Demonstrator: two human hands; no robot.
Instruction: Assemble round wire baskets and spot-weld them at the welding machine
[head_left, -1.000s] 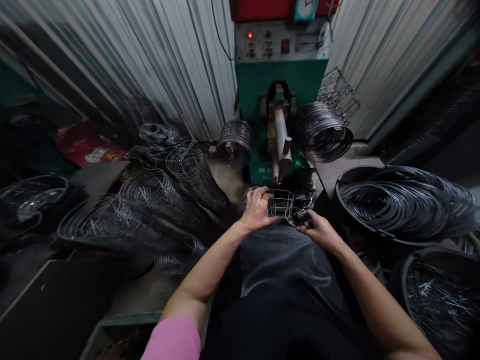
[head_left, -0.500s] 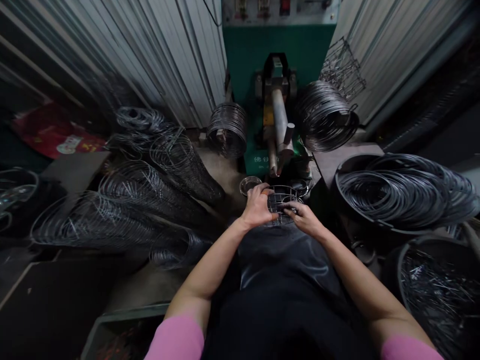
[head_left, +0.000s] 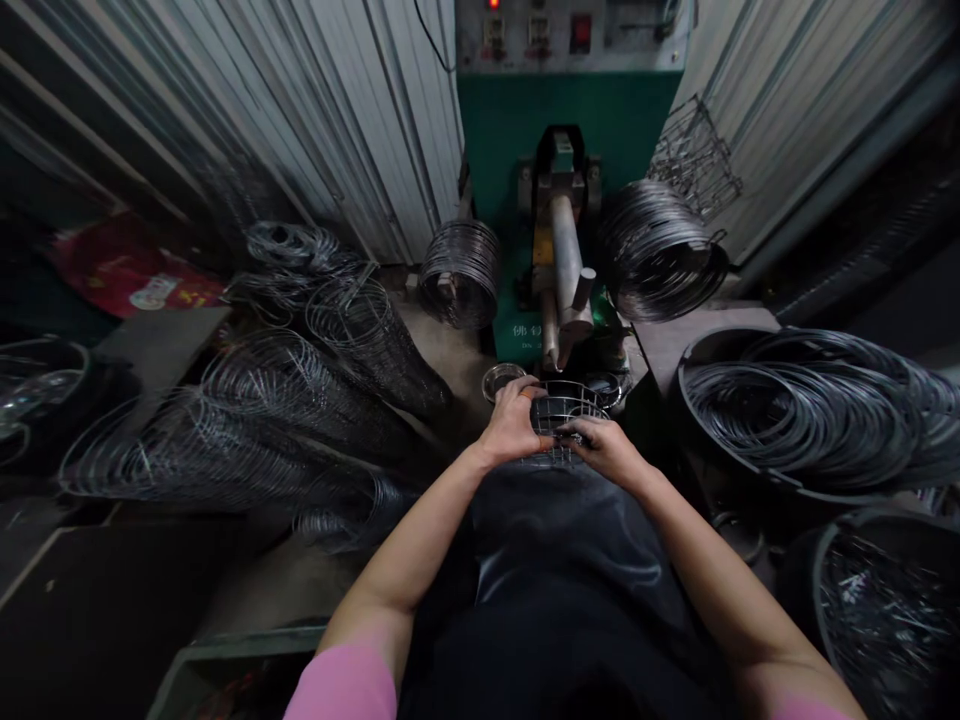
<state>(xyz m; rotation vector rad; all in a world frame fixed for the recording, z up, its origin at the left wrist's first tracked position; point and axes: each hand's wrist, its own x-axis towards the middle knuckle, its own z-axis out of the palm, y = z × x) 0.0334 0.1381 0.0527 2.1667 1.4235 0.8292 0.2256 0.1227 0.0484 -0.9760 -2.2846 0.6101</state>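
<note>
Between my two hands is a round wire basket (head_left: 568, 402), in front of a green machine's metal arms. My left hand (head_left: 515, 422) is closed on its left side, with orange bands on the thumb and one finger. My right hand (head_left: 601, 442) pinches at the near right edge of the basket; its fingertips look dark, and whether they also hold a small piece of wire I cannot make out. Just beyond the basket are the tips of the machine's arms (head_left: 564, 290), not touching it.
Coils of wire hang left (head_left: 460, 275) and right (head_left: 664, 250) of the green machine (head_left: 491, 125). Tall wire mesh cylinders (head_left: 300, 390) stand at left. On the right are a tub of wire rings (head_left: 795, 410) and a bin of short wire pieces (head_left: 885, 610). A green crate (head_left: 247, 645) is at lower left.
The wire basket has tilted between my hands, so its near side shows less and its far wall stands up more. The view has shifted slightly upward.
</note>
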